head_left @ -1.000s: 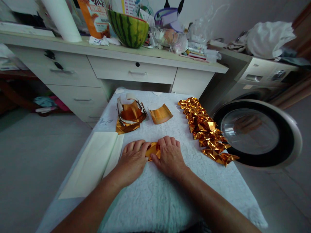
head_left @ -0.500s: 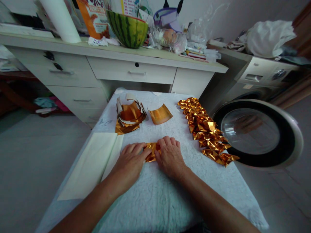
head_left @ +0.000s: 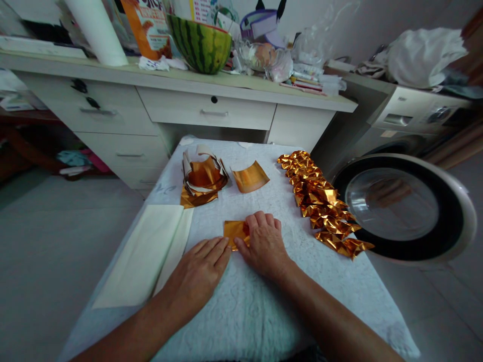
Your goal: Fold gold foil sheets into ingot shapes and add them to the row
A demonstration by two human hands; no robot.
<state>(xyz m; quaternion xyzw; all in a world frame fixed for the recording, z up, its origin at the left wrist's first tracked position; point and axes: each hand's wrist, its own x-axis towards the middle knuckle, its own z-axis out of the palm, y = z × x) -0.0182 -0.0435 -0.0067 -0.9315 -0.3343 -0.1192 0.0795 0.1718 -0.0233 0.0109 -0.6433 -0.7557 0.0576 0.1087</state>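
A small sheet of shiny gold foil paper [head_left: 234,230] lies flat on the cloth-covered table [head_left: 241,296] between my hands. My left hand [head_left: 206,266] lies flat with its fingers stretched, the tips touching the foil's lower left corner. Spread over the foil's right part, my right hand [head_left: 265,245] presses it down and hides that side; its thumb rests near the lower edge. Beyond my hands are a curved gold sheet [head_left: 250,177] and a curled stack of gold and white paper [head_left: 202,176]. To the right runs a row of several folded gold foil pieces [head_left: 320,198].
A folded pale paper [head_left: 141,261] lies along the table's left side. Behind the table stands a white counter with drawers [head_left: 211,108], bearing half a watermelon [head_left: 199,45] and an orange packet [head_left: 147,30]. At the right, a washing machine's round door [head_left: 403,206] hangs open beside the table edge.
My left hand has slid down and towards me, uncovering the foil's left side, and its fingers have straightened. My right hand has stayed almost in place, its thumb slightly to the left.
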